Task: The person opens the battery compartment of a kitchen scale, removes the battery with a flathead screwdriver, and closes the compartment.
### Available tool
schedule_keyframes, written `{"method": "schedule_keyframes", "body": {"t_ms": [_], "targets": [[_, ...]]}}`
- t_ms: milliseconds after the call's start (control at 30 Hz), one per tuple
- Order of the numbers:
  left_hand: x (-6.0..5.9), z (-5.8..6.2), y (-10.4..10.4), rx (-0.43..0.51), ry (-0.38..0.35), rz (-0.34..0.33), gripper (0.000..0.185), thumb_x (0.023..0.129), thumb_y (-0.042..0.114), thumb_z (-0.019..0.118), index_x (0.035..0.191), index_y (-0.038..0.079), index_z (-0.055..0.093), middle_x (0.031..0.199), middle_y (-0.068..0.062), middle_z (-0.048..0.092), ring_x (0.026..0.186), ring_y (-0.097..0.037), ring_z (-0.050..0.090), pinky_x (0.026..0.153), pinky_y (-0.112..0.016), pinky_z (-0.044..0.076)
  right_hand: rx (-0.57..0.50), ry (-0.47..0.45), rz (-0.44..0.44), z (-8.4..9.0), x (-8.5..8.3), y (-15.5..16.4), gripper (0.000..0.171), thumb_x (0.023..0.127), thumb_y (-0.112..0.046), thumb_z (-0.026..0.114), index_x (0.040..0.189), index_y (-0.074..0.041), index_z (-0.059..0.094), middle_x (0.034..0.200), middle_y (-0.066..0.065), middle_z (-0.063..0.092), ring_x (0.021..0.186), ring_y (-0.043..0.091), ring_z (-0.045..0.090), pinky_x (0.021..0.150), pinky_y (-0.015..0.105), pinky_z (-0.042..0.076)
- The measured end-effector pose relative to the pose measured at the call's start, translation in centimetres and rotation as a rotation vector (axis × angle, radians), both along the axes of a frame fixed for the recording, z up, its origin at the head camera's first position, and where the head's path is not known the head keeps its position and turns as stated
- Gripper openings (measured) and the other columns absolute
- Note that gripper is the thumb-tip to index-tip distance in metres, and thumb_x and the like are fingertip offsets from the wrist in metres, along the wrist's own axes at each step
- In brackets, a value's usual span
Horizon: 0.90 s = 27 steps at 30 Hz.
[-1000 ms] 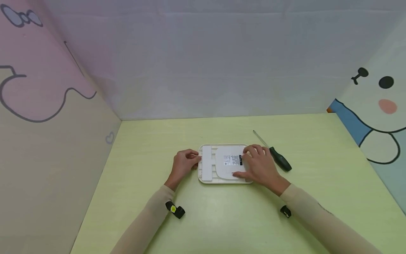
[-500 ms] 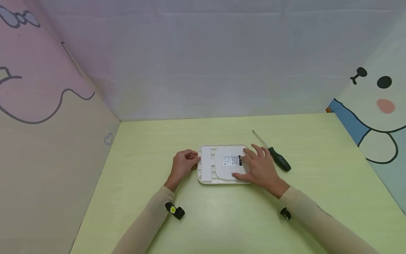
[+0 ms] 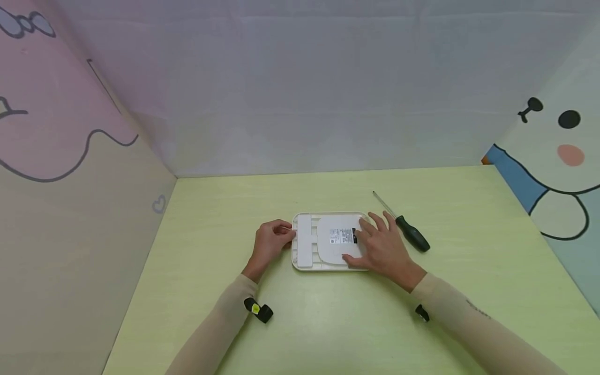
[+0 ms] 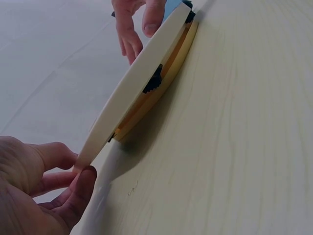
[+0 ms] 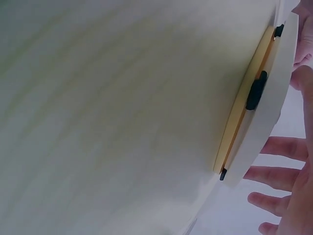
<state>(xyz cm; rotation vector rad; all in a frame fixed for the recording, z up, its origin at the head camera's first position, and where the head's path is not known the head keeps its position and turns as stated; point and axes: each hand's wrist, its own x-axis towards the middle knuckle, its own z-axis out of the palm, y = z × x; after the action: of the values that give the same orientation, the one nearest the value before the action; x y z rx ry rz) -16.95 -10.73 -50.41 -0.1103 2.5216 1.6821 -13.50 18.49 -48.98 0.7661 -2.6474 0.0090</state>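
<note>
A flat white device lies on the yellow-green table, its labelled side up. My left hand grips its left edge; in the left wrist view the left hand pinches the white rim between thumb and fingers. My right hand rests on the right part with fingers straight and spread and the thumb near the front edge. The right wrist view shows the device's edge, orange beneath with small black feet, and the spread fingers.
A dark-handled screwdriver lies just right of the device, tip pointing to the back left. Cartoon-printed walls close in the table on the left, back and right. Bare table surface lies in front of the device and behind it.
My right hand's fingers have uncurled from the device's right edge and now lie straight and spread. The left hand and the device have stayed put.
</note>
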Motion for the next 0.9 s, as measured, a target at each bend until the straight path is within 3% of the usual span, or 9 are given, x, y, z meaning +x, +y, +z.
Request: {"method": "schedule_keyframes", "body": {"t_ms": [333, 500, 733, 900], "targets": [[0.01, 0.06, -0.03, -0.018, 0.013, -0.007, 0.014, 0.083, 0.010, 0.076, 0.096, 0.005, 0.073, 0.085, -0.010, 0.073, 0.068, -0.013, 0.068, 0.060, -0.025, 0.055, -0.002, 0.117, 0.061, -0.51, -0.29, 0.01, 0.065, 0.077, -0.066, 0.053, 0.091, -0.006, 0.072, 0.107, 0.018, 0.069, 0.114, 0.043, 0.058, 0.101, 0.065, 0.035], [0.01, 0.17, 0.04, -0.027, 0.016, -0.005, 0.013, 0.083, 0.011, 0.076, 0.095, 0.006, 0.073, 0.085, -0.010, 0.073, 0.068, -0.013, 0.068, 0.060, -0.025, 0.055, 0.012, 0.124, 0.072, -0.62, -0.31, 0.12, 0.066, 0.081, -0.067, 0.046, 0.092, -0.006, 0.071, 0.108, 0.019, 0.069, 0.115, 0.043, 0.057, 0.104, 0.065, 0.033], [-0.04, 0.01, 0.13, -0.044, 0.013, -0.010, 0.014, 0.083, 0.012, 0.076, 0.096, 0.007, 0.073, 0.086, -0.009, 0.073, 0.069, -0.012, 0.068, 0.060, -0.024, 0.055, 0.018, 0.105, 0.073, -0.54, -0.02, 0.42, 0.066, 0.084, -0.067, 0.046, 0.095, -0.006, 0.069, 0.111, 0.019, 0.068, 0.118, 0.043, 0.056, 0.105, 0.065, 0.032], [-0.03, 0.13, -0.02, -0.049, 0.013, -0.016, 0.015, 0.083, 0.012, 0.076, 0.097, 0.007, 0.073, 0.086, -0.009, 0.073, 0.069, -0.012, 0.068, 0.060, -0.024, 0.055, -0.002, -0.004, 0.061, 0.11, 0.25, 0.50, 0.065, 0.080, -0.068, 0.059, 0.102, -0.008, 0.069, 0.118, 0.018, 0.067, 0.125, 0.044, 0.050, 0.107, 0.065, 0.030]]}}
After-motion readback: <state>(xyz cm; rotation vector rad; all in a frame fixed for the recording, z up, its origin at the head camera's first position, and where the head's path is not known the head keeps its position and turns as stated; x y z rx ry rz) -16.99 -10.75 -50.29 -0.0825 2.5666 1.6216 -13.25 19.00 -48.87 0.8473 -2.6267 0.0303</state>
